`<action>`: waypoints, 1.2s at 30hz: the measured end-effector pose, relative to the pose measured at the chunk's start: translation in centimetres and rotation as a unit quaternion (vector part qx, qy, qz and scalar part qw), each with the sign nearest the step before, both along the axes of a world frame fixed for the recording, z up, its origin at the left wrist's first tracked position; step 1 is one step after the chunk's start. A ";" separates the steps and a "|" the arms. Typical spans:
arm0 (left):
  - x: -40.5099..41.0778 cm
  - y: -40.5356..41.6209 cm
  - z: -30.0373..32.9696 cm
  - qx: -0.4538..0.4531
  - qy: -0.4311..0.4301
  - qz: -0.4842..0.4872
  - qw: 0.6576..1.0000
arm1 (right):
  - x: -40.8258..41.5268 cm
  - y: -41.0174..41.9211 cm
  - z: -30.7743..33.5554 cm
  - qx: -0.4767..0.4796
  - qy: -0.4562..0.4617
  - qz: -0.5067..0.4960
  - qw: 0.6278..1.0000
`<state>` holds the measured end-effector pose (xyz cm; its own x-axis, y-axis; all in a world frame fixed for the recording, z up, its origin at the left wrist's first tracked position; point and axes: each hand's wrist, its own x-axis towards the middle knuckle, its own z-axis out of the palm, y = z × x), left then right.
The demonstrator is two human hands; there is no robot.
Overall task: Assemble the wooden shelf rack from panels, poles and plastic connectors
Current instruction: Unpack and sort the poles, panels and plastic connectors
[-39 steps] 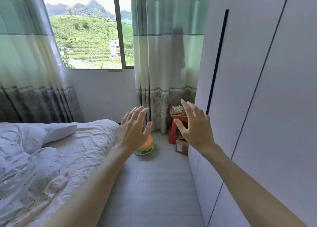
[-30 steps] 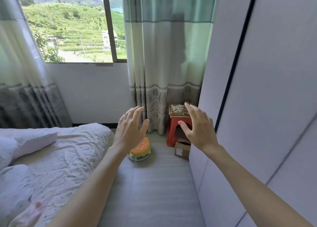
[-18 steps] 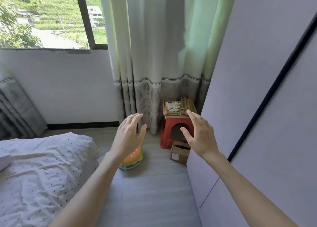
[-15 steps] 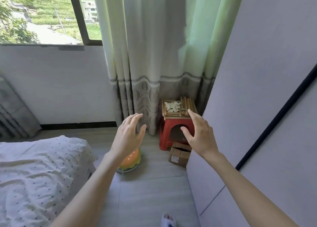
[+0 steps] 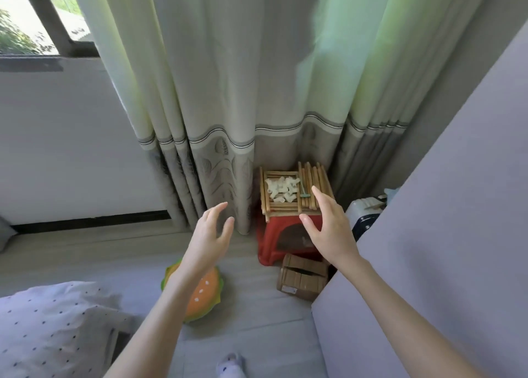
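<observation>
A red plastic stool (image 5: pixel 271 242) stands in the corner by the curtain. On it lies a stack of slatted wooden panels (image 5: pixel 281 207) with a pile of white plastic connectors (image 5: pixel 281 190) and a small green tool (image 5: pixel 303 193) on top. Wooden poles (image 5: pixel 313 182) lie along the stack's right side. My right hand (image 5: pixel 328 225) hovers open just in front of the stool, its fingertips over the poles' near ends. My left hand (image 5: pixel 211 235) is open too, raised to the left of the stool, holding nothing.
A cardboard box (image 5: pixel 301 276) lies on the floor before the stool. A burger-shaped cushion (image 5: pixel 204 293) sits under my left forearm. The wardrobe (image 5: pixel 443 206) fills the right, a dotted bed (image 5: pixel 54 326) the lower left. A white suitcase (image 5: pixel 364 212) stands behind the wardrobe corner.
The view has come closer to the corner and tilted down. Both open hands have advanced toward the stool, the right one now reaching the stack's edge.
</observation>
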<state>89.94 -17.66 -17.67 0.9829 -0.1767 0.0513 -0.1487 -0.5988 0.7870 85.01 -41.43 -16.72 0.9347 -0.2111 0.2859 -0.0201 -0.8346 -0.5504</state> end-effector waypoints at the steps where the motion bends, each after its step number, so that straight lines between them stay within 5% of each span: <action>1: 2.3 -0.6 -0.4 -0.003 0.003 -0.006 1.000 | 1.9 -0.4 -0.4 -0.001 0.003 -0.006 1.000; 14: 30.0 -8.5 -10.1 0.013 0.161 -0.129 0.978 | 22.9 -5.9 -8.3 0.014 0.155 -0.105 0.982; 27: 37.9 -14.8 -25.0 0.053 0.343 -0.127 0.929 | 33.8 -18.6 -21.0 0.135 0.292 -0.187 0.928; 32: 41.0 -18.1 -31.7 0.070 0.383 -0.050 0.920 | 37.6 -25.2 -27.3 0.208 0.342 -0.291 0.869; 36: 43.6 -21.1 -35.2 -0.053 0.475 0.085 0.874 | 39.7 -28.9 -32.6 0.191 0.399 -0.293 0.848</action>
<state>133.51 -38.73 -52.83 0.6023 -0.0686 -0.7953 0.6860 -0.4650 0.5596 124.69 -70.32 -49.32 0.5012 -0.6401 -0.5822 -0.8626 -0.3162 -0.3949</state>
